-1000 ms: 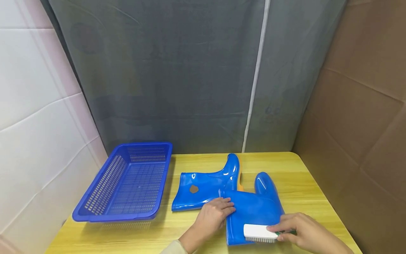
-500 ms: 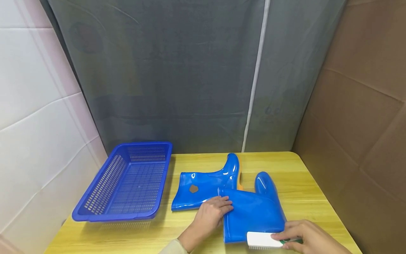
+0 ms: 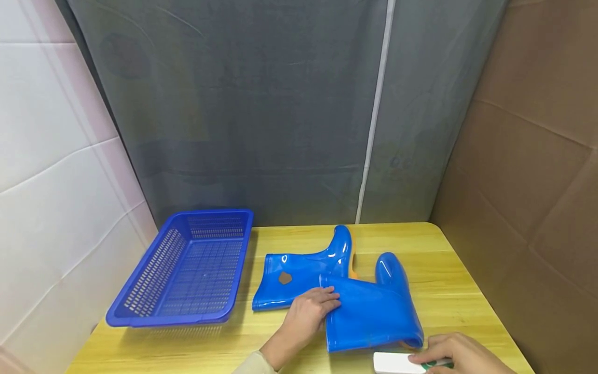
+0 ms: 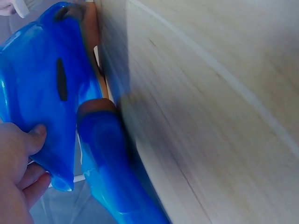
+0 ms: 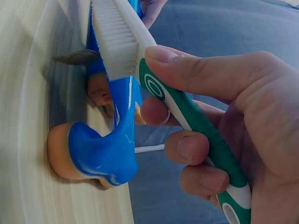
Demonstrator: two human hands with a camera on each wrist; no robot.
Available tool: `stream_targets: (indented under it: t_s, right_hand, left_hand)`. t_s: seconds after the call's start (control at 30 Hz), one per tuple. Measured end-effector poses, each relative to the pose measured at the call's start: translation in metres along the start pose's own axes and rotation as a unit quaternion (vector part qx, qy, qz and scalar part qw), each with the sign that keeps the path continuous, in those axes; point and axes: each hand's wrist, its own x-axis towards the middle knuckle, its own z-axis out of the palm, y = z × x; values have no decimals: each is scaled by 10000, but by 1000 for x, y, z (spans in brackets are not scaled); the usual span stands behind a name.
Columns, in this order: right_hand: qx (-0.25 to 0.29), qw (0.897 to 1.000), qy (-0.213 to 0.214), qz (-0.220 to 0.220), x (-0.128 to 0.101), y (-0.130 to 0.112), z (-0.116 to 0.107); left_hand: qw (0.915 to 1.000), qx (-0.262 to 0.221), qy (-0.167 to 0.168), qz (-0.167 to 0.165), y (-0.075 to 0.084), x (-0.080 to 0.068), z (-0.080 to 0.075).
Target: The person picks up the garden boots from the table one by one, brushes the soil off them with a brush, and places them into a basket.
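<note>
Two blue rain boots lie on their sides. The nearer rain boot (image 3: 369, 311) has its shaft edge held by my left hand (image 3: 306, 314); the left wrist view shows the thumb on the outside and other fingers at the rim. A dark patch (image 4: 61, 80) marks this boot's side there. Behind it lies the farther rain boot (image 3: 315, 267), with a brown patch on its shaft. My right hand (image 3: 460, 353) grips a scrub brush (image 3: 397, 362) by its green and white handle (image 5: 205, 128), just in front of the nearer boot. The white bristles (image 5: 114, 39) show in the right wrist view.
A blue plastic basket (image 3: 170, 317) with slotted walls stands on the left of the yellow wooden table (image 3: 411, 236). Grey cloth (image 3: 261, 114) hangs behind, with a white panel (image 3: 56, 156) on the left and a brown one (image 3: 528, 182) on the right.
My right hand and the brush have moved right and toward the front, off the nearer boot. That boot's near side has lifted and shifted slightly left, and my left hand has moved slightly left with it.
</note>
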Motion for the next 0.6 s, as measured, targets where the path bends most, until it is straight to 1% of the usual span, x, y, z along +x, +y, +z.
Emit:
stream_targets:
  t_s: [0.1, 0.2, 0.27, 0.37, 0.4, 0.47, 0.53, 0.6]
  right_hand:
    - [4, 9999, 44, -161, -1, 2, -1]
    - [30, 9998, 84, -196, -3, 2, -2]
    - [-100, 9994, 211, -248, -3, 0, -4]
    - [-612, 9956, 669, -242, -2, -4, -7]
    - [-853, 9924, 864, -184, 0, -6, -8]
    - [-1394, 9822, 1262, -24, 4, -9, -7]
    - [-1710, 9749, 1400, 258, 10, -12, -5]
    - [-1973, 9694, 1406, 397, 17, -13, -2]
  left_hand:
    - [10000, 2, -26, 29, 0, 0, 0]
    - [10000, 12, -87, 17, 0, 0, -1]
    - [9999, 15, -105, -2, 0, 0, 0]
    - [9999, 25, -98, -15, 0, 0, -1]
    - [9999, 27, -95, -22, 1, 0, -1]
    - [9999, 25, -96, -43, 1, 1, -2]
    - [9999, 31, -112, -66, 2, 1, -3]
    - [9999, 39, -142, -85, 2, 2, -3]
